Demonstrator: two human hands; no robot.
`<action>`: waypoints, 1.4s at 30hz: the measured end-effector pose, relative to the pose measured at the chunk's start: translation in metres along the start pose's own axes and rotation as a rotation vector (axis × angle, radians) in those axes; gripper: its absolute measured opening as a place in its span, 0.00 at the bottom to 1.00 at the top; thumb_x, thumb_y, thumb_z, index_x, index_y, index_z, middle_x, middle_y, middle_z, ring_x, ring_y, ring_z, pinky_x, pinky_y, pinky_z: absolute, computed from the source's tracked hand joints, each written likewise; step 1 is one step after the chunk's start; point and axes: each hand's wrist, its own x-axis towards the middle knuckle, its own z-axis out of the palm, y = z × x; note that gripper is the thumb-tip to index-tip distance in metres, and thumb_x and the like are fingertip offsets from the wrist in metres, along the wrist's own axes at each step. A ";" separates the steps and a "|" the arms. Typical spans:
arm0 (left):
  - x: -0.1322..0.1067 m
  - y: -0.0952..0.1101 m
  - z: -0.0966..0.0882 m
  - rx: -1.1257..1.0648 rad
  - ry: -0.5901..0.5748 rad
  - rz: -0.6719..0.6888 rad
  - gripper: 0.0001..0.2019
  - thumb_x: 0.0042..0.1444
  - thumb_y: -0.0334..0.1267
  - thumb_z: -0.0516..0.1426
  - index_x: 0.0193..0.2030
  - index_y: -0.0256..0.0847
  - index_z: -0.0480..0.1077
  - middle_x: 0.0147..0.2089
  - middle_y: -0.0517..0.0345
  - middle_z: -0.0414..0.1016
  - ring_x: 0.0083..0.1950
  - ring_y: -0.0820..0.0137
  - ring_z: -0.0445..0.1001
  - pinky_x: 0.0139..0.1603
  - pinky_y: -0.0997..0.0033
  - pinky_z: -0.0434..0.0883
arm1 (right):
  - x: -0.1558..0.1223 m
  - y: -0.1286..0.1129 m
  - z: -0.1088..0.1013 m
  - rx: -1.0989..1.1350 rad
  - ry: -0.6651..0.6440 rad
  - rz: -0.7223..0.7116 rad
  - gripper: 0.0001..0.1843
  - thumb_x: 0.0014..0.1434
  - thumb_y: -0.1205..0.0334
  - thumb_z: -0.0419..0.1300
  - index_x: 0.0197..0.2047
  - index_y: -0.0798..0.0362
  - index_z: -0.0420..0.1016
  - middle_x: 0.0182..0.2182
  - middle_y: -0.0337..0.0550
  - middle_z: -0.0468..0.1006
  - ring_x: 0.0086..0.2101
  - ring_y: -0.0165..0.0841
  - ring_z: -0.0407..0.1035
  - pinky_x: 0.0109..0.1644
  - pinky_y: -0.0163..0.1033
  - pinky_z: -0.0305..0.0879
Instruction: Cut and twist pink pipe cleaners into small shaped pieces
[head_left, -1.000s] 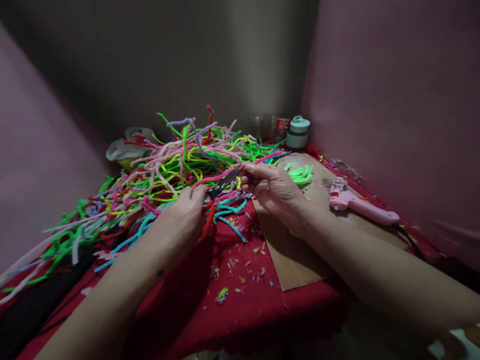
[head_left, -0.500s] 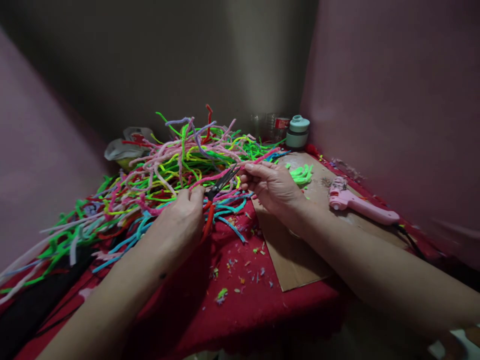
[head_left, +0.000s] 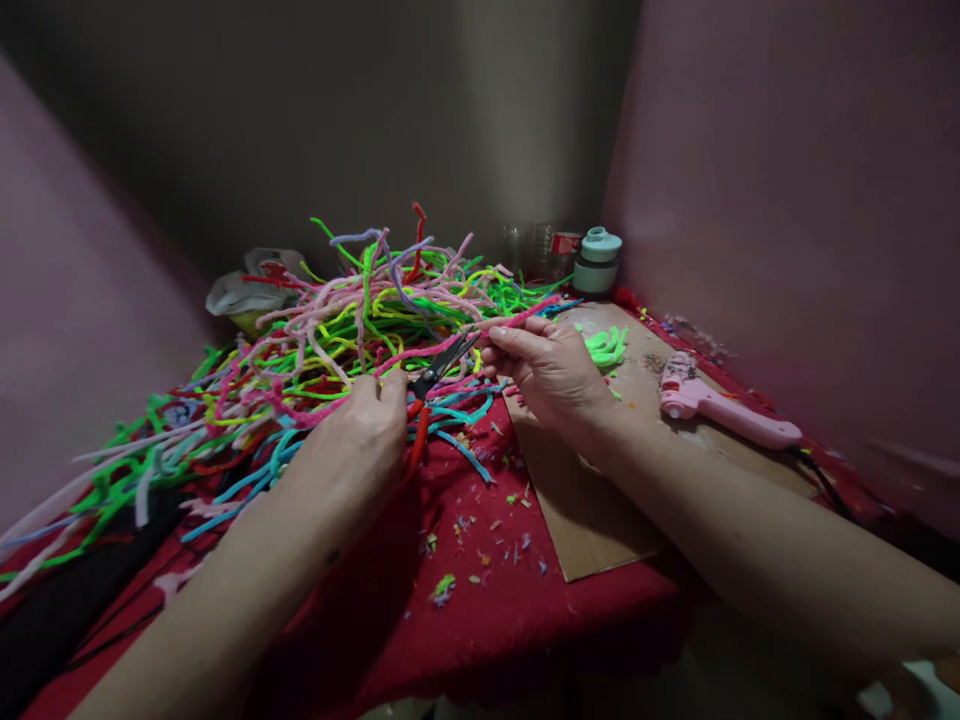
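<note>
My left hand (head_left: 367,430) is closed around red-handled scissors (head_left: 442,366), whose dark blades point up and right toward my other hand. Pinched between the thumb and fingers of my right hand (head_left: 551,375) is a pink pipe cleaner (head_left: 525,315), and the scissor tips reach its near end beside the fingertips. Whether the blades touch it I cannot tell. Behind both hands lies a large tangled heap of pipe cleaners (head_left: 337,310) in pink, green, yellow, red, purple and blue.
Under my right forearm lies a cardboard sheet (head_left: 592,530), bearing a pink glue gun (head_left: 727,412) and short green pieces (head_left: 606,346). A mint-coloured bottle (head_left: 597,262) stands at the back, near a plastic bag (head_left: 251,292). Coloured clippings litter the red tablecloth (head_left: 495,620).
Both hands keep nearly the same position and hold the same things. The view has shifted very slightly.
</note>
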 end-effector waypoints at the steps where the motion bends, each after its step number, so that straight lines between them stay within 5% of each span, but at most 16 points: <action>1: 0.000 0.000 0.000 0.002 0.014 0.009 0.11 0.55 0.26 0.46 0.43 0.31 0.64 0.36 0.45 0.67 0.33 0.62 0.71 0.28 0.69 0.65 | 0.000 0.000 0.000 0.000 0.000 -0.001 0.01 0.47 0.70 0.61 0.26 0.57 0.74 0.22 0.39 0.75 0.23 0.26 0.67 0.29 0.35 0.65; 10: -0.002 0.001 0.004 0.036 0.048 0.012 0.11 0.54 0.25 0.46 0.41 0.32 0.65 0.37 0.45 0.69 0.35 0.62 0.72 0.30 0.69 0.68 | 0.002 0.001 -0.002 0.023 0.007 0.033 0.00 0.46 0.70 0.61 0.26 0.58 0.73 0.21 0.38 0.74 0.22 0.25 0.67 0.27 0.33 0.65; 16: -0.001 0.005 0.003 0.058 0.008 0.039 0.14 0.53 0.23 0.46 0.44 0.30 0.65 0.42 0.42 0.71 0.43 0.61 0.73 0.41 0.68 0.70 | 0.003 0.001 -0.003 0.019 0.003 0.037 0.01 0.47 0.70 0.61 0.26 0.58 0.72 0.21 0.38 0.74 0.22 0.26 0.68 0.28 0.33 0.65; 23: 0.001 0.010 0.002 -0.002 -0.113 0.012 0.18 0.53 0.22 0.43 0.51 0.27 0.62 0.45 0.40 0.71 0.40 0.63 0.75 0.35 0.70 0.71 | 0.005 0.003 -0.005 0.027 -0.006 0.033 0.02 0.48 0.70 0.61 0.25 0.59 0.73 0.21 0.39 0.74 0.22 0.26 0.68 0.27 0.33 0.64; 27: -0.002 0.008 0.012 -0.047 -0.061 -0.011 0.21 0.54 0.23 0.43 0.55 0.26 0.58 0.44 0.40 0.71 0.41 0.63 0.75 0.38 0.69 0.72 | 0.005 0.004 -0.005 0.034 -0.005 0.051 0.02 0.48 0.71 0.61 0.25 0.59 0.73 0.20 0.40 0.74 0.22 0.26 0.68 0.28 0.34 0.65; 37: -0.001 0.010 0.012 -0.036 -0.048 -0.011 0.15 0.56 0.27 0.44 0.49 0.27 0.62 0.40 0.41 0.72 0.39 0.61 0.75 0.32 0.69 0.71 | 0.004 0.002 -0.004 0.032 0.013 0.112 0.03 0.49 0.71 0.60 0.25 0.59 0.73 0.20 0.41 0.75 0.22 0.26 0.67 0.28 0.34 0.65; 42: -0.001 0.010 0.015 -0.050 -0.073 -0.054 0.12 0.57 0.29 0.44 0.46 0.31 0.62 0.32 0.48 0.72 0.30 0.63 0.76 0.25 0.71 0.68 | 0.007 0.007 -0.007 0.072 0.002 0.146 0.01 0.48 0.70 0.60 0.26 0.58 0.73 0.21 0.39 0.75 0.23 0.26 0.68 0.29 0.34 0.65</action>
